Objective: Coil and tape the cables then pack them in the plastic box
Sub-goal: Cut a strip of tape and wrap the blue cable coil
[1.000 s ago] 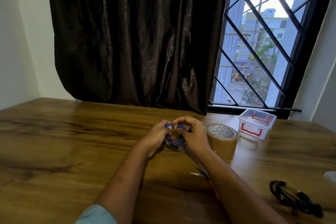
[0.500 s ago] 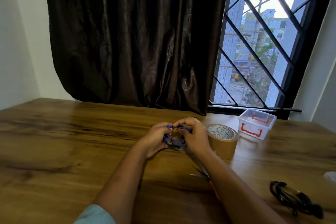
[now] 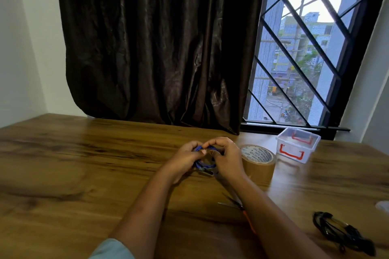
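While coil (image 3: 205, 165) barely shifts, my left hand (image 3: 183, 159) and right hand (image 3: 228, 159) stay clamped round it; taping seemingly unfinished, box (image 3: 311, 149) waits.

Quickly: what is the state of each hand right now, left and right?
Left hand: grips the blue cable coil.
Right hand: grips the blue cable coil too.

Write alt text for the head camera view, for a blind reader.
A left hand and right hand grip a coiled blue cable over a wooden table. A tape roll, plastic box, scissors and black cable lie to their right.
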`<control>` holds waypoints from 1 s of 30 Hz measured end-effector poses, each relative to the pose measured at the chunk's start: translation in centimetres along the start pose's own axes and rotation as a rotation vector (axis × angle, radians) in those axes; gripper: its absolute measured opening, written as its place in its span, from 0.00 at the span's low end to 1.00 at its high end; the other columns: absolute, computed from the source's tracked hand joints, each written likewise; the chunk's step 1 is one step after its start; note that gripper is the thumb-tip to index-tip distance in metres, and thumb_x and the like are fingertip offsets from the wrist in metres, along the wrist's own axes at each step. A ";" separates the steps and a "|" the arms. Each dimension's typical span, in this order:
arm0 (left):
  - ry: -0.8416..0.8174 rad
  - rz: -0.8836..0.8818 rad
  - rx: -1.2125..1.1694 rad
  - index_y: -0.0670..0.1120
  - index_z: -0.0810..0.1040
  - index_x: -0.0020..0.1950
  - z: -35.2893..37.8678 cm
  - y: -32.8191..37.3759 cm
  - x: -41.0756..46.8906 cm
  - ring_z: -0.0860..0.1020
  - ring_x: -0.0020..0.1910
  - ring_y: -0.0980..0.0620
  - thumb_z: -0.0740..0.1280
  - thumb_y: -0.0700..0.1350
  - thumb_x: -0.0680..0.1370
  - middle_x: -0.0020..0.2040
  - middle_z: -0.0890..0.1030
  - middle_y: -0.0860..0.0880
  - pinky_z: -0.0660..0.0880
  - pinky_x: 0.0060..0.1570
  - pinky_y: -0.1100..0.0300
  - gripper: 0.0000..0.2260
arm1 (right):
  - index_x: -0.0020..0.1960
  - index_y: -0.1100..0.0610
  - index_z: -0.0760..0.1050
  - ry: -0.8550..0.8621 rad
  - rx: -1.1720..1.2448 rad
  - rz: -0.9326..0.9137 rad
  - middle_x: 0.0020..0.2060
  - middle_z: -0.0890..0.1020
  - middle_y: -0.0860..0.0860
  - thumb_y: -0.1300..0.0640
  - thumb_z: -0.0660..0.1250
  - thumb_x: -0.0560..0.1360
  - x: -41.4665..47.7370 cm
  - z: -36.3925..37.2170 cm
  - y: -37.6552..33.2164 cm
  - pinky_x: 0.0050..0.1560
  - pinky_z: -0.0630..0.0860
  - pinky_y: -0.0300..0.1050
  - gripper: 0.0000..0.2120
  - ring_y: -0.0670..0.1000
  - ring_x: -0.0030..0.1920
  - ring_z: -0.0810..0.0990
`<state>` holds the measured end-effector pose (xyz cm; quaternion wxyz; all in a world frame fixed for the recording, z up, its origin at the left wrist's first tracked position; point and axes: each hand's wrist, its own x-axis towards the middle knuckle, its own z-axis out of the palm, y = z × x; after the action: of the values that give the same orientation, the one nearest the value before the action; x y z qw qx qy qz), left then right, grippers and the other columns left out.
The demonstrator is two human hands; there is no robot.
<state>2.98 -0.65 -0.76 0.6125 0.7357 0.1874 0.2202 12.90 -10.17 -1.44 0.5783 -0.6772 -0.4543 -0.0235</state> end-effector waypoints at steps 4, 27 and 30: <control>0.113 0.153 0.173 0.48 0.76 0.44 0.4 -0.4 0.1 0.77 0.40 0.47 0.65 0.44 0.78 0.41 0.78 0.44 0.72 0.43 0.52 0.03 | 0.42 0.50 0.80 0.001 -0.004 -0.007 0.44 0.76 0.40 0.72 0.67 0.71 0.1 0.0 0.1 0.48 0.75 0.32 0.17 0.39 0.47 0.77; 0.395 0.665 0.794 0.44 0.77 0.48 0.6 -0.6 -0.1 0.71 0.40 0.57 0.66 0.39 0.76 0.43 0.72 0.51 0.65 0.38 0.69 0.03 | 0.42 0.52 0.82 -0.050 0.402 0.132 0.38 0.84 0.51 0.64 0.68 0.74 0.8 0.1 0.6 0.34 0.76 0.41 0.09 0.51 0.37 0.81; 0.390 0.686 0.795 0.45 0.77 0.49 0.8 -0.3 -0.5 0.73 0.40 0.56 0.66 0.38 0.76 0.44 0.72 0.51 0.69 0.38 0.65 0.04 | 0.43 0.56 0.83 -0.055 0.461 0.191 0.39 0.85 0.55 0.63 0.68 0.75 1.1 -0.4 0.6 0.32 0.75 0.42 0.06 0.54 0.34 0.78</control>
<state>2.98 -1.50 -1.18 0.1351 0.8746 0.1158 0.4510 14.09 -9.77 -1.15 0.7046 -0.5677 -0.3970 0.1537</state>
